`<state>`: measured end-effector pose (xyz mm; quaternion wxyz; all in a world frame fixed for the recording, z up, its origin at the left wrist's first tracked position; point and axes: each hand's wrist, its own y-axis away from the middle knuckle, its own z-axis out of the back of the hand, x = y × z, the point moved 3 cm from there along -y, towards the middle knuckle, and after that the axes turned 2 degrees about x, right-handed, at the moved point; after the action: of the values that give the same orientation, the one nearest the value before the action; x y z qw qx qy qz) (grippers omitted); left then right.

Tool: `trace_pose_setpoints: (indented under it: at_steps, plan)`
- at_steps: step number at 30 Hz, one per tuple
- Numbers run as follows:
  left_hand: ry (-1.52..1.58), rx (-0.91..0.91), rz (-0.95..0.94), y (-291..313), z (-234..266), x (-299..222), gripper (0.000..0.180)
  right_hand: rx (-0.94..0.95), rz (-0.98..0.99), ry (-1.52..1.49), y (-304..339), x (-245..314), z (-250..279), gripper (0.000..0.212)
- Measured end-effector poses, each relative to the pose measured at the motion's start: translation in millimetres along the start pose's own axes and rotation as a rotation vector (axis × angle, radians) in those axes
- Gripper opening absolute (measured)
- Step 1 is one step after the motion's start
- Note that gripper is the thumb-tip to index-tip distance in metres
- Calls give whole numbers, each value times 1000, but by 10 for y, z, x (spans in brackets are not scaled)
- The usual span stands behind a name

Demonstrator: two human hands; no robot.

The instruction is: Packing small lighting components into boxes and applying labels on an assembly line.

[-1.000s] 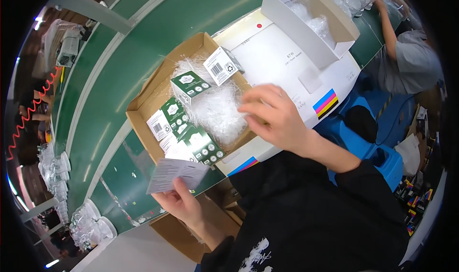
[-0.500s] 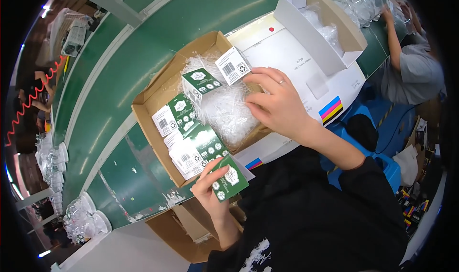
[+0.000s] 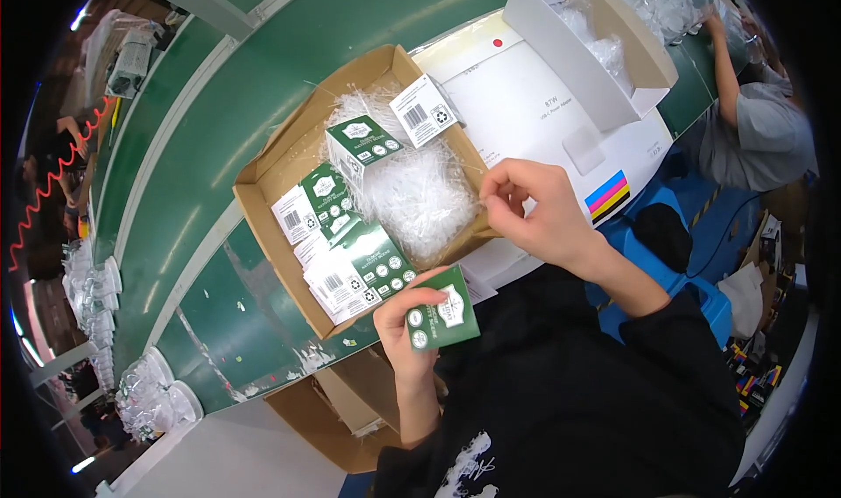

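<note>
Crowding a cardboard box (image 3: 258, 204), clear shreds (image 3: 416, 204) and green-and-white cartons (image 3: 359, 139) lie beyond the green card (image 3: 448, 312), pinched in the left hand (image 3: 402, 333); the right hand (image 3: 541, 213), fingertips pressed together, is beside the box

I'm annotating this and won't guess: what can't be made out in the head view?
All in the head view:
Green card: back, hidden by its front.
Left hand: some fingers, hidden by the card.
Brown carton: floor under the shredded filler, hidden by it.
Right hand: anything pinched is too small to tell.
Co-worker's hand: fingertips blurred among clear plastic.
</note>
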<state>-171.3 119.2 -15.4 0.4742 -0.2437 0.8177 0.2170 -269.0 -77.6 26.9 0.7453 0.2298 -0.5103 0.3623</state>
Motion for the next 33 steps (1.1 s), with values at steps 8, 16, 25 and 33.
trace_pose_setpoints:
  at_steps: [8, 16, 25, 33]
  plan:
    - [29, -131, 4, -106, -113, 40, 32, -42, -142, -444, 232, -171, -89, 1]
    - [-452, 118, -101, -193, -418, -118, 41, -2, 164, -48, 254, -33, -196, 11]
    - [-716, -33, -200, -220, -461, -174, 17, 5, 416, 222, 280, 12, -227, 15]
    - [-492, -146, -104, -142, -325, -215, 24, 207, 482, 187, 276, 29, -92, 15]
